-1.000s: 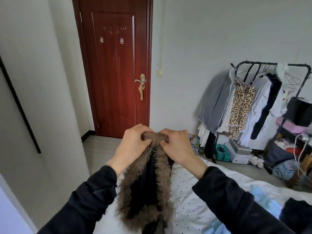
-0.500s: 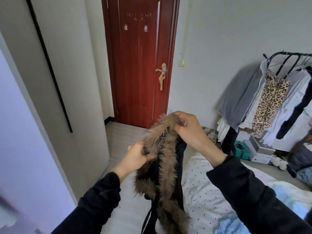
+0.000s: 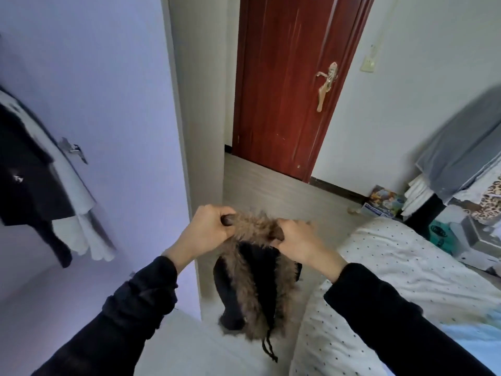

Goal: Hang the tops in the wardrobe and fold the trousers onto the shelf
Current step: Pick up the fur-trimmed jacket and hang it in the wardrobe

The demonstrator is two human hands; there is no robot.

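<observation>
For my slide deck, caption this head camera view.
Both hands, left hand and right hand, hold a fur-trimmed garment up beside the bed.

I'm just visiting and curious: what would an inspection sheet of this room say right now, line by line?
Surface: bed with a white dotted cover at the right, pale floor ahead.
Job's things: fur-trimmed dark garment held up, hanging below the hands; wardrobe at the left with a black and white garment hanging in it.
Clutter: boxes on the floor by the wall.
Hands: left hand and right hand each grip the fur collar.
Cables: a drawstring dangles from the garment; no cables seen.
Surroundings: closed red door, clothes hanging at the far right.
</observation>
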